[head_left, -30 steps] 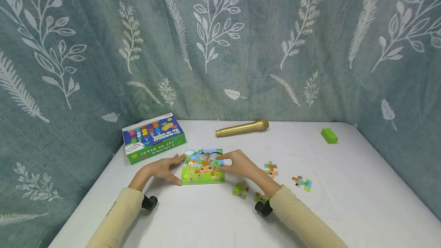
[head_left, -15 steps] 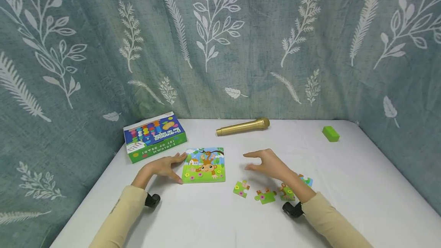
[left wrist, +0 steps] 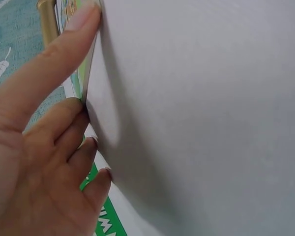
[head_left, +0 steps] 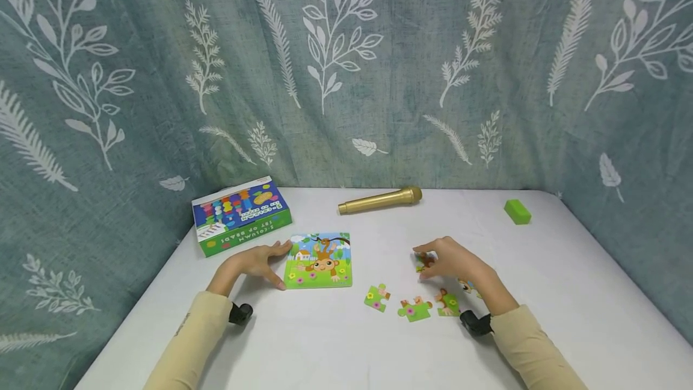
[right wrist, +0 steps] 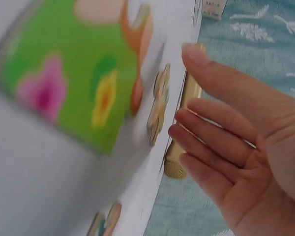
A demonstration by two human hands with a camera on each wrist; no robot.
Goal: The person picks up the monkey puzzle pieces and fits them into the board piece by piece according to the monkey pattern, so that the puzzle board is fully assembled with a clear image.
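My left hand (head_left: 251, 263) rests at the left side of the square monkey picture puzzle (head_left: 319, 260), thumb at its lower corner and fingers further up. In the left wrist view that hand's (left wrist: 44, 157) thumb and fingertips touch the edge of the puzzle (left wrist: 80, 73). Over a loose piece (head_left: 426, 259) right of the puzzle is my right hand (head_left: 457, 260), thumb and fingers apart around it. The right wrist view has nothing between this hand's (right wrist: 246, 142) fingers, with a large green piece (right wrist: 83, 64) in the foreground.
Nearer the front lie loose pieces, a green one (head_left: 377, 297), another (head_left: 415, 309) and a third (head_left: 448, 303); one more (head_left: 467, 285) is partly behind my right hand. Further back are a bead-set box (head_left: 242, 215), a gold microphone (head_left: 381, 201) and a green block (head_left: 517, 212).
My right hand has left the puzzle's right side and moved right to the loose piece. The white patch at that side now shows picture. My left hand stays put.
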